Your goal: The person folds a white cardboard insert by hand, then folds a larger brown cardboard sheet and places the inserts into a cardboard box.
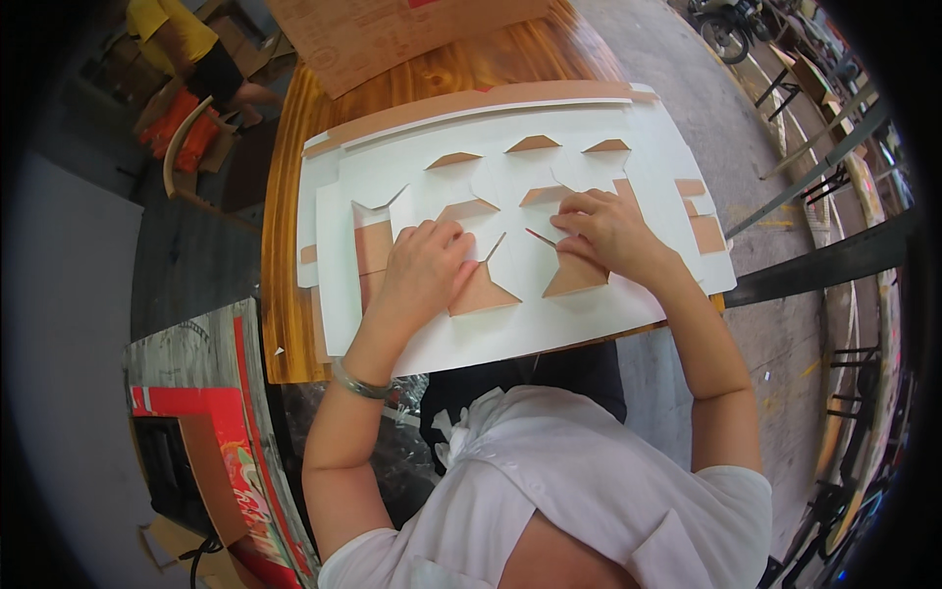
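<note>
A white die-cut cardboard sheet with several raised brown-backed flaps lies on a wooden table before me. At the sheet's left middle, my left hand has its fingers bent down at a raised flap; whether they pinch it is hidden. My right hand is right of centre, its fingers curled between an upper flap and a lower flap. The fingertips are partly hidden, so their hold on the card cannot be told. More flaps stand up in a row farther back.
A large printed cardboard box stands on the wooden table behind the sheet. A person in a yellow shirt is at the far left, near a wooden chair. A metal pole is at the right.
</note>
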Available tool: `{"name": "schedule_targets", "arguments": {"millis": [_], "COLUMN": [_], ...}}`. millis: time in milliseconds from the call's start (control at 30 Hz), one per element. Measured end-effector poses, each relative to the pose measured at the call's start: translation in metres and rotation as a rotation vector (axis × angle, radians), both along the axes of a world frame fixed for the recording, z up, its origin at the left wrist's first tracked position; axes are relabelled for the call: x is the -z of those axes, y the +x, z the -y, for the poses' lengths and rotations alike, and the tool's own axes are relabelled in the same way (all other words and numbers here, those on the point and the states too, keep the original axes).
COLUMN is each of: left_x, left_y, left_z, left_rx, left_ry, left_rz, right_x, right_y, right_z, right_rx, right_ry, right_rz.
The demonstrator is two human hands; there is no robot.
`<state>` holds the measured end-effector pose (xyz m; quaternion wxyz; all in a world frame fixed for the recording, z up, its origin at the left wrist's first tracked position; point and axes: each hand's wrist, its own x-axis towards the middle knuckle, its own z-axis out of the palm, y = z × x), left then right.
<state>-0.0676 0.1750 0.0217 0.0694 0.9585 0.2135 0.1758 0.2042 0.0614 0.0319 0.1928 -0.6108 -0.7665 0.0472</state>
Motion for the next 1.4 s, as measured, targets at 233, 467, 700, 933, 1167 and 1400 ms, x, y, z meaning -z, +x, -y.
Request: {"name": "schedule_targets", "arguments": {"millis": [233,467,700,933,1167,1400], "left_x": [-0.028,-0.01,0.013,0.029,0.034,0.036], "left_y": [0.016,0.04,0.037,0.033,0.04,0.033], "left_z": [-0.002,-0.003,0.03,0.034,0.044,0.041], "left_rx": [0.004,-0.188,-0.148,-0.202,-0.226,-0.317], "left_ry": [-0.119,0.192,0.124,0.098,0.256,0.189], "left_rz": [0.015,-0.057,0.0,0.019,0.045,0.042], "right_x": [-0.011,0.006,0.035,0.027,0.03,0.034], "right_y": [0.002,-0.018,-0.037,-0.044,-0.07,-0.03], "right_z": [-0.016,-0.022,0.003,0.006,0.009,0.016], "right_rx": [0.152,0.162,0.07,0.102,0.227,0.192], "right_ry": [-0.226,0.202,0.319,0.258,0.144,0.206], "right_rz": [-0.026,0.146,0.273,0.25,0.625,0.339]}}
